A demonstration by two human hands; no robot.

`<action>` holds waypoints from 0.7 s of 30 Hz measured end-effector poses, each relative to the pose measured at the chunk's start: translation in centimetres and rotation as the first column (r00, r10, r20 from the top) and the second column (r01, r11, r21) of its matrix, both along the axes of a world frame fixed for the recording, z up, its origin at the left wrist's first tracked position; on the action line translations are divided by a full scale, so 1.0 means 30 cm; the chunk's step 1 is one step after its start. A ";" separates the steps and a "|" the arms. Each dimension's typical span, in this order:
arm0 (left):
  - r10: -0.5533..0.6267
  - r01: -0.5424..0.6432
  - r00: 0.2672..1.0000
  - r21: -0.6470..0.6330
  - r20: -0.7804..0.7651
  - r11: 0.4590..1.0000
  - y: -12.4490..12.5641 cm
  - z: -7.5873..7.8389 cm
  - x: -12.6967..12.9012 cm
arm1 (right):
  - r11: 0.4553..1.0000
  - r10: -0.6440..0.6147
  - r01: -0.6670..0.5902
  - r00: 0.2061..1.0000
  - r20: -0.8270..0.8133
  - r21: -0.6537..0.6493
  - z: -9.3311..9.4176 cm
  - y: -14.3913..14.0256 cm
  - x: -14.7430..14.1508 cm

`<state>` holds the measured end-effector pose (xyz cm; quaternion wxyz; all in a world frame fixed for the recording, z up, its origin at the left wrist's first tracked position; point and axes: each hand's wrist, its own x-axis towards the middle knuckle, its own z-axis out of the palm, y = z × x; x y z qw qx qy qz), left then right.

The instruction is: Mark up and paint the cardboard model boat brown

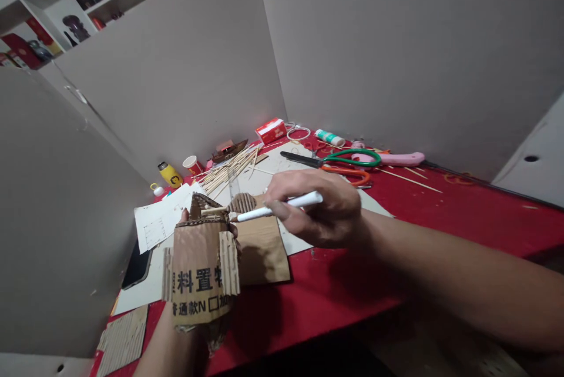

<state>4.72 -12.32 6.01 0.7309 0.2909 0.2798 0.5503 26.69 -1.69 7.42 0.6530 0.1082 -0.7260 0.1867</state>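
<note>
My left hand (184,215) is closed around a brown cardboard model (198,253) from behind, so most of its fingers are hidden. Corrugated strips line the model's sides, black printed characters cross its front, and a thin wooden stick (214,211) lies across its top. Between the thumb and fingers of my right hand (315,204) is a slim white pen-like tool (282,206). Its tip is at the model's upper right edge; whether it touches I cannot tell. Behind the tip shows a rounded corrugated cardboard piece (243,202).
A flat cardboard sheet (264,259) lies on the red table (308,306). Beyond are wooden sticks (233,168), green-handled scissors (348,157), a pink-handled tool (400,158) and a paper cup (192,164). At left are a yellow bottle (170,174), a phone (136,268) and corrugated scrap (123,342).
</note>
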 end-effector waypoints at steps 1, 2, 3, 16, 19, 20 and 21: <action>-0.011 0.011 1.000 -0.008 0.001 1.000 -0.001 0.004 0.003 | 0.997 0.022 -0.025 0.999 -0.037 -0.070 -0.001 -0.002 0.001; -0.017 0.017 1.000 -0.017 -0.005 1.000 -0.003 0.008 0.005 | 0.986 0.057 -0.067 0.996 -0.071 -0.153 -0.001 -0.004 0.000; -0.018 0.018 1.000 -0.027 -0.013 0.999 -0.003 0.013 0.006 | 0.961 0.106 -0.126 0.990 -0.094 -0.245 -0.001 -0.004 -0.004; -0.021 0.020 0.999 -0.046 -0.040 0.999 0.002 -0.007 -0.035 | 0.670 0.439 -0.415 0.890 -0.123 -0.616 -0.010 0.000 -0.053; 0.005 -0.008 0.999 -0.050 -0.052 0.999 -0.001 -0.021 -0.037 | 0.680 0.448 -0.410 0.888 -0.098 -0.607 -0.008 -0.005 -0.047; 0.024 -0.027 0.998 -0.045 -0.056 0.999 -0.001 -0.024 -0.038 | 0.678 0.472 -0.416 0.879 -0.076 -0.606 -0.007 -0.005 -0.047; 0.040 -0.043 0.997 -0.045 -0.061 0.998 0.001 -0.026 -0.039 | 0.675 0.488 -0.421 0.871 -0.061 -0.606 -0.006 -0.004 -0.047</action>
